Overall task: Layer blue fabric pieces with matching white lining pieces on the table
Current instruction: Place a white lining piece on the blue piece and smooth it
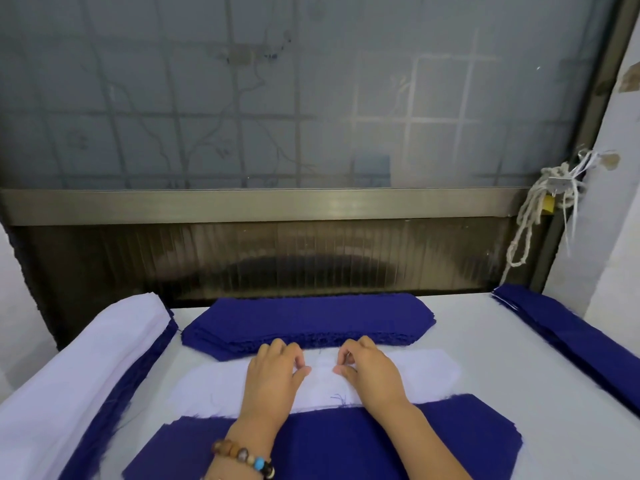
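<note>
Two hands are working close together on the white lining piece (422,374), which is lying flat across the middle of the surface (485,344). The left hand (273,375) and the right hand (372,374) are resting palm down on it, near each other but apart. The fingers of each are curling in, with thumb and forefinger tips pinching at the cloth, which is wrinkling slightly between them. A beaded bracelet (244,459) is sitting on the left wrist.

The lining's near edge is meeting a blue fabric piece (332,445), which is lying closest to the person under both forearms. Just beyond the fingers, a stack of blue pieces (308,318) is sitting at the far edge. Along the left side a long pile (86,358) is lying, white on top and blue beneath. Another blue stack (571,332) is running along the right side. A knotted cord (530,220) is hanging from the window frame behind.
</note>
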{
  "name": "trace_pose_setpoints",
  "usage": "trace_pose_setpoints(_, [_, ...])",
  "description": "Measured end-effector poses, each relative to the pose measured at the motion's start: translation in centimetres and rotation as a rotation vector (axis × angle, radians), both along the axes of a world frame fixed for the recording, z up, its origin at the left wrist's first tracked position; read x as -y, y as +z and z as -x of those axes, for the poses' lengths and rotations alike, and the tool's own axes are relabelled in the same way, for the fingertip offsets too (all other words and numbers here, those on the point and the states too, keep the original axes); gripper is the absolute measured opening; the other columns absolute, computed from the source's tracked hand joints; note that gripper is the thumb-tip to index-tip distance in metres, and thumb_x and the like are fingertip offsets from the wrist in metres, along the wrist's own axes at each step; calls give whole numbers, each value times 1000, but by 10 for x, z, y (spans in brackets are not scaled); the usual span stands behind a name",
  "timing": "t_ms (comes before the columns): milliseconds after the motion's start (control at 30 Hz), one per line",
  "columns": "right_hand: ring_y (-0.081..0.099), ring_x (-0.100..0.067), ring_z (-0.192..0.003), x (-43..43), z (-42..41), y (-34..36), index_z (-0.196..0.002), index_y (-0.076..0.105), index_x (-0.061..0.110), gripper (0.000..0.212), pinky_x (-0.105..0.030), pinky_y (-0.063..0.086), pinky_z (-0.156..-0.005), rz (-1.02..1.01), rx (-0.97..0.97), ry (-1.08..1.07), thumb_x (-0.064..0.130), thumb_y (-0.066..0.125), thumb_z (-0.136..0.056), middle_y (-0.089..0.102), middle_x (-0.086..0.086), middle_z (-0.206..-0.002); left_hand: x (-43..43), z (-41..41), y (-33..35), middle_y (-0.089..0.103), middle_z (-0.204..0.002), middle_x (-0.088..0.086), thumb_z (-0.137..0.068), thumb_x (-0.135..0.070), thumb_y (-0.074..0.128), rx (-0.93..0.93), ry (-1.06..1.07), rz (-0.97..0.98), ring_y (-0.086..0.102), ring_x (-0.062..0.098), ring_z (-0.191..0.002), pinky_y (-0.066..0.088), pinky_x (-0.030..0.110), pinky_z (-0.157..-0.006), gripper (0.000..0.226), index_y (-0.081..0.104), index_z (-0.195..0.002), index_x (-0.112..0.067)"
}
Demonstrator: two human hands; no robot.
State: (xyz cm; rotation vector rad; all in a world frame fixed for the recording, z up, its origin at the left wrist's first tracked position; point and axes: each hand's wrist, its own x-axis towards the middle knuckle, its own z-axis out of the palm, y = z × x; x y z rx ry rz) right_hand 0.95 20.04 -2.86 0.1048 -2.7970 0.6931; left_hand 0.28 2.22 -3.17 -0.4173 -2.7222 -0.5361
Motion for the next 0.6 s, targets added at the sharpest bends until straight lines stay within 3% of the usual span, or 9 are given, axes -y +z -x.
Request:
trace_pose_setpoints(200, [56,-12,-90,1,1,-3,-102,57,23,13,-22,46,-74,-98,-34,13,34,54,-95,50,5,-105,-2,0,-2,41,-101,-17,-95,-52,46,-3,-29,37,38,6,-96,33,22,-84,23,49,-83,-33])
trace_pose_setpoints(300, [51,-12,-90,3,2,-5,-102,55,22,10,-20,43,-74,-141,-64,23,31,53,-96,48,5,-108,-3,-1,-1,43,-110,-23,-96,-48,47,-1,-73,-9,40,3,-106,30,21,-88,12,48,-101,-38])
trace_pose_setpoints(367, [46,-12,-94,3,3,-5,-103,55,22,10,-21,42,-80,-150,-88,38,29,52,-97,48,5,-110,-3,-1,-2,43,-121,-25,-97,-47,44,15,-92,-6,37,1,-116,28,21,-93,24,45,-121,-41])
trace_pose_setpoints(433, [41,-11,-96,3,3,-5,-104,54,24,10,-21,40,-85,-156,-118,48,30,51,-97,48,7,-112,-3,0,-2,44,-126,-25,-99,-45,42,26,-111,14,37,0,-118,26,21,-96,31,45,-129,-41])
trace_pose_setpoints(600, [38,-9,-101,4,-1,-5,-104,51,28,11,-21,35,-91,-138,-131,71,37,47,-98,46,12,-111,-3,-2,3,53,-109,-26,-95,-41,51,-1,-141,-21,42,-6,-106,27,18,-90,16,58,-110,-41])
